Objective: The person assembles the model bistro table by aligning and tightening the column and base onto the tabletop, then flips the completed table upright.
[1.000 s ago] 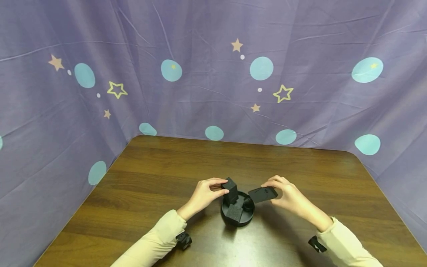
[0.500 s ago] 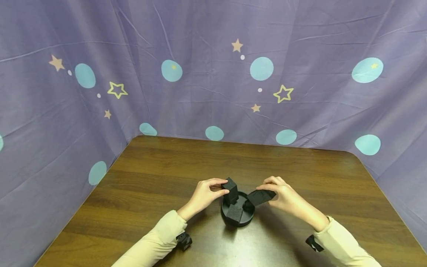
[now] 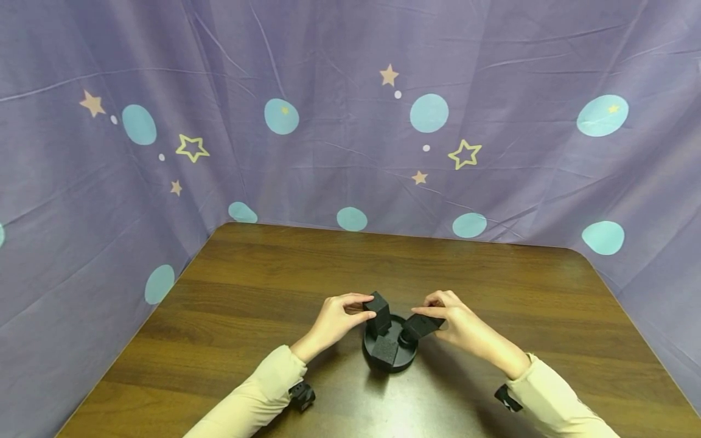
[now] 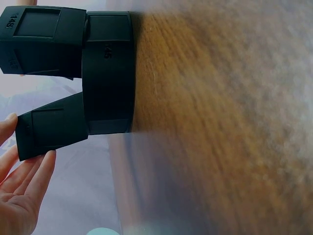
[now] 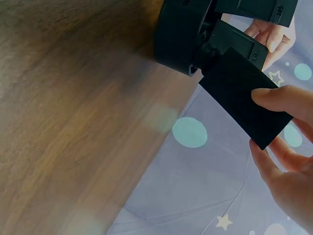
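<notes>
A shallow round black base (image 3: 404, 365) sits on the table with black blocks standing on it. My left hand (image 3: 335, 317) pinches the upper part of the upright block (image 3: 379, 313) at the base's back left, fingers and thumb on its sides, also seen in the left wrist view. In the right hand (image 3: 462, 327) a black rectangular block (image 5: 242, 95) is pinched between thumb and fingers. It tilts, its lower end right at a short dark post (image 5: 208, 56) on the base's right side. Another black block (image 3: 385, 351) stands at the base's front, untouched, with raised digits (image 5: 279, 10).
The brown wooden table (image 3: 263, 267) extends around the base on all sides. A purple curtain (image 3: 350, 121) with stars and blue dots hangs behind its far edge. Both wrists carry small black cameras, the left one (image 3: 302, 395) close over the tabletop.
My right hand has moved left with its block, tipping it from nearly flat to steeper and bringing it over the base's right side. The left hand stays on its upright block.
</notes>
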Available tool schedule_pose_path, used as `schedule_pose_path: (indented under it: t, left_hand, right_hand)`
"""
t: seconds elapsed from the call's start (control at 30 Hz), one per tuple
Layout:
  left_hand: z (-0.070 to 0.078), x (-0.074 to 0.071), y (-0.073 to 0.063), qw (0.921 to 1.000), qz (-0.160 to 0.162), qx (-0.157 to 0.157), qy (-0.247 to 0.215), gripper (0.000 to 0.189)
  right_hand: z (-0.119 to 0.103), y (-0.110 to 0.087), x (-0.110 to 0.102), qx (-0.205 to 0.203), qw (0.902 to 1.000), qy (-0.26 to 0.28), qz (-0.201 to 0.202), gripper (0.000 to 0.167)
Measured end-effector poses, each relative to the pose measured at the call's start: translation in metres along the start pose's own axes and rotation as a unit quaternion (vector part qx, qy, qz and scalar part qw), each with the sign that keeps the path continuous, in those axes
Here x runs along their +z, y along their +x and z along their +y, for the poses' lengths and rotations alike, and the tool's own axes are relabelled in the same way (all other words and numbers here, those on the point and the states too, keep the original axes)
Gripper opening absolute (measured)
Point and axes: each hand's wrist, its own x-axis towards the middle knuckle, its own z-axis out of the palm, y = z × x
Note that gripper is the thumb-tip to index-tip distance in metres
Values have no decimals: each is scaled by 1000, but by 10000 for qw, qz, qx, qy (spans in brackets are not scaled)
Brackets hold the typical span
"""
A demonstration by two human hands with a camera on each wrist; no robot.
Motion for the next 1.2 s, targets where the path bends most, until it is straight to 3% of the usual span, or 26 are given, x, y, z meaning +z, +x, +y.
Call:
schedule_pose_path:
  t: [0.4, 0.57, 0.87, 1.03, 1.2]
  left_hand:
    - [0, 0, 0, 10000, -31, -17, 14, 29]
    - [0, 0, 0, 10000, -26, -16, 39, 29]
    - [1, 0, 0, 10000, 47, -64, 25, 29]
    - [1, 0, 0, 10000, 31, -17, 66, 29]
    - [1, 1, 1, 10000, 27, -1, 93, 29]
  right_hand:
    - [-4, 7, 2, 1, 9991, 385, -152, 42]
    - [-5, 7, 2, 255, 9985, 360, -322, 41]
    - [-7, 4, 14, 761, 9947, 692, 87, 42]
    - [-9, 3, 12, 1064, 9889, 949, -427, 48]
    - [-5, 5, 3, 890, 9796, 1494, -1004, 46]
